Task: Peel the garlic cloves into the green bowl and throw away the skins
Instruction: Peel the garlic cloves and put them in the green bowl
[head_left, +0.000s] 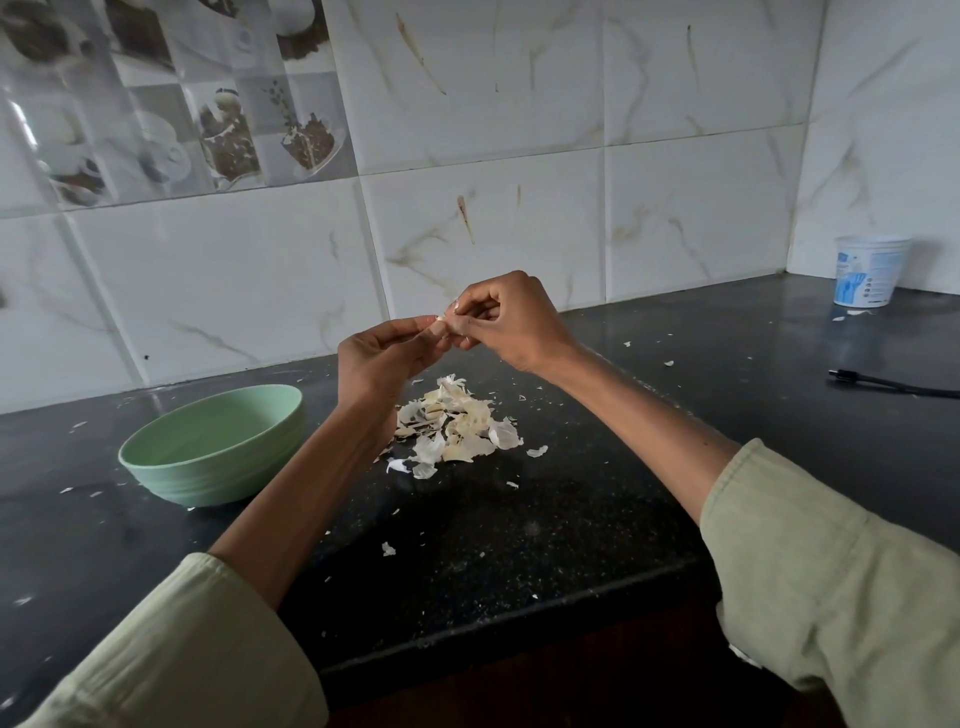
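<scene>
A small garlic clove (445, 321) is held up above the black counter, between both hands. My left hand (382, 356) pinches it from the left with curled fingers. My right hand (506, 319) pinches it from the right, fingertips at its skin. Most of the clove is hidden by the fingers. Below the hands lies a pile of pale garlic skins (457, 426). The green bowl (218, 447) stands on the counter to the left of the pile; its inside is mostly out of sight.
Small skin flakes (388, 548) are scattered over the black counter (519, 545). A white plastic tub (865, 270) stands in the far right corner. A black cable end (852, 378) lies at the right. The counter's front edge runs just below the forearms.
</scene>
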